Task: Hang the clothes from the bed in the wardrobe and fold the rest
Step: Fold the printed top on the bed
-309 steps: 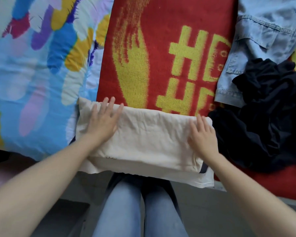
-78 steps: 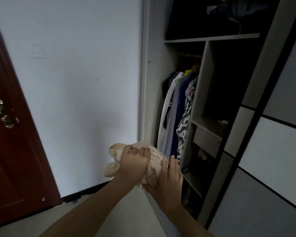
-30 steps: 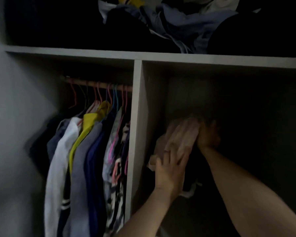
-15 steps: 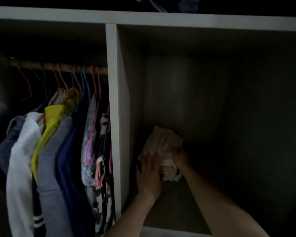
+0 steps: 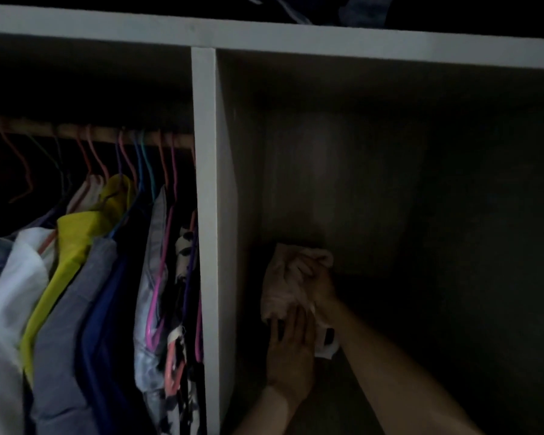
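The folded cream garment [image 5: 281,285] lies on the floor of the dim right-hand wardrobe compartment, pushed into its back left corner. My right hand [image 5: 319,282] lies over the bundle's right side with fingers curled onto the cloth. Just in front of the bundle, my left hand [image 5: 291,350] reaches forward and touches its near edge with straight fingers. A white corner of the garment [image 5: 325,351] sticks out under my right wrist. The dark hides the finer detail of the grip.
A white upright divider [image 5: 204,215] separates this compartment from the hanging section. Several shirts [image 5: 76,277] hang there on coloured hangers from a wooden rail [image 5: 85,135]. A white shelf board [image 5: 296,36] runs overhead with dark clothes piled on it. The compartment's right side [image 5: 453,277] is dark.
Since half a second ago, both hands and the bundle have stayed low in the compartment's back left corner. Earlier I carried the bundle from the bed to the wardrobe.
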A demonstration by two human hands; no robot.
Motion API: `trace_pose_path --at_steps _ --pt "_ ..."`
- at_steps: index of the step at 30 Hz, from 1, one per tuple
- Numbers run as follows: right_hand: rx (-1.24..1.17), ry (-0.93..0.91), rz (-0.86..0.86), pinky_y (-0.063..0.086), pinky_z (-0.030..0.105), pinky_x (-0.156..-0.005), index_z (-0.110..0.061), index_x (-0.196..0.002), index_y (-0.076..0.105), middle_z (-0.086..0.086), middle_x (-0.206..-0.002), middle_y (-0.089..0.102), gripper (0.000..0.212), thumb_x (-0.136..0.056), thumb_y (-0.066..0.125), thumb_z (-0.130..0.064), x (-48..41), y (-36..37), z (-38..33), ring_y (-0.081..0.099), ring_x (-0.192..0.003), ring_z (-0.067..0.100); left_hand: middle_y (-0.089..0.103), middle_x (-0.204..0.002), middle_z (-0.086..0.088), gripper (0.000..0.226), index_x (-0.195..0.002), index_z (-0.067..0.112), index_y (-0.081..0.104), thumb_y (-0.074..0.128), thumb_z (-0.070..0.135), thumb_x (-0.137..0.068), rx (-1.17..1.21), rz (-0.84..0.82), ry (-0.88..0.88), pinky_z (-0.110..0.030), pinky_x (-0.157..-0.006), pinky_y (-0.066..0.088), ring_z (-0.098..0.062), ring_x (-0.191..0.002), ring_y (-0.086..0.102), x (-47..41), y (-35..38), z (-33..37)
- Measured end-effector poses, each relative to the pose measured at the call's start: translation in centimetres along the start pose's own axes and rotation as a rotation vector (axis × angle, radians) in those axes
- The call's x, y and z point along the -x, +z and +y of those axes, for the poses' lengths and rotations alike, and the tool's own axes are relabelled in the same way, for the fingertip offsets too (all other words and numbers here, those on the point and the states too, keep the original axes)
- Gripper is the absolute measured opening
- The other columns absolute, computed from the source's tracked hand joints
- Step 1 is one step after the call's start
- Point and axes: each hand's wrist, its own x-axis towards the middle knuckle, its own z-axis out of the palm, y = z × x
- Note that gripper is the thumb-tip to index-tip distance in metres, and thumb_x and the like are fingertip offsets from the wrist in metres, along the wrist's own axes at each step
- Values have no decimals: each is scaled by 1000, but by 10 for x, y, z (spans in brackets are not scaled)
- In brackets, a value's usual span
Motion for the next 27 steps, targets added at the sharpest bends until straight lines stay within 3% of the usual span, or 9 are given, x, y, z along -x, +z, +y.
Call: trace_pose_path --at_steps 3,5,7,12,15,18,20,24,27 --pt "307 95 -17 37 19 -88 1 -132 45 12 -130 47 36 -100 41 -16 -12 -18 14 45 -112 21 73 -94 9 54 -87 26 77 82 58 -43 -26 33 129 -33 -78 57 -9 -91 69 -10 6 4" --pt "571 168 31 24 33 -110 -7 -143 32 12 -150 30 51 -100 41 -32 -18 -30 33 32 -134 26 73 -89 10 49 -84 27 77 81 56 -45 -45 23 143 -32 -78 56 -8 -85 69 -8 8 6" --pt "690 46 153 24 36 -111 -8 -140 40 13 -148 35 49 -98 42 -34 -25 -30 25 33 -134 29 72 -85 10 49 -84 26 77 83 52 -43 -36 47 136 -36 -77 56 -8 -79 68 -6 6 6" --pt "703 -144 -366 28 18 -100 -14 -146 32 9 -151 32 45 -103 30 -29 -25 -11 17 36 -132 20 70 -76 8 38 -77 24 74 83 44 -46 -4 206 108 -31 -80 44 -11 -71 65 -10 -5 2" --pt "791 -160 -272 28 24 -104 -13 -143 36 10 -147 38 45 -103 31 -31 -17 -17 23 38 -131 24 71 -101 -7 49 -94 15 71 84 37 -52 57 181 -58 -41 -86 51 -21 -97 67 -20 -13 -5" --pt "812 -75 -262 25 31 -111 -13 -144 34 10 -148 35 48 -102 28 -37 -4 -20 25 35 -133 24 9 -158 -11 78 -150 13 10 51 45 -91 31 -218 -165 -51 -114 13 -26 -145 12 -23 -4 -16" --pt "999 41 -117 23 41 -112 -17 -138 43 8 -146 37 49 -100 27 -44 -2 -28 31 33 -133 26 -12 -158 -7 75 -148 18 -14 36 44 -98 -6 -420 -230 -52 -114 5 -26 -145 -4 -18 7 -18" --pt "981 323 78 32 46 -106 -15 -128 52 13 -139 44 43 -98 34 -41 5 -48 36 39 -128 31 -12 -157 -12 72 -148 15 -15 33 38 -99 0 -437 -270 -53 -113 7 -30 -145 -3 -12 12 -16" --pt "943 75 124 34 37 -105 -10 -128 52 11 -138 47 39 -99 37 -32 6 -38 31 43 -126 27 -10 -157 -11 74 -149 16 -11 35 43 -97 -25 -381 -193 -54 -113 0 -32 -144 -6 -11 9 -15"
